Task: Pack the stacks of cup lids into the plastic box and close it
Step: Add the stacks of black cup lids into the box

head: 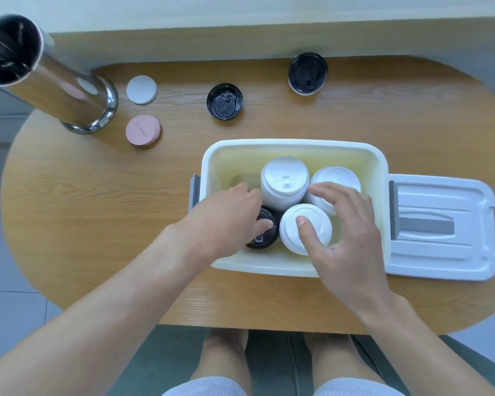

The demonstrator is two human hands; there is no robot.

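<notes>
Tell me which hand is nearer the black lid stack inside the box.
Left. The left hand rests on the black lid stack, thumb on its top. The right hand is beside it, over the near white lid stack.

The plastic box (295, 147), white with a pale yellowish inside, stood open on the desk, and its white lid (440, 227) with a grey handle lay flat just beside its right end. Inside stood four stacks of cup lids close together: a tall white stack (285, 178) at the back, a second white stack (337, 178) to its right, a third white stack (306, 228) in front, and a black stack (265, 232) at the front left. Two more black stacks, one nearer (225, 101) and one farther right (307, 73), remained on the desk behind the box, well apart.
</notes>
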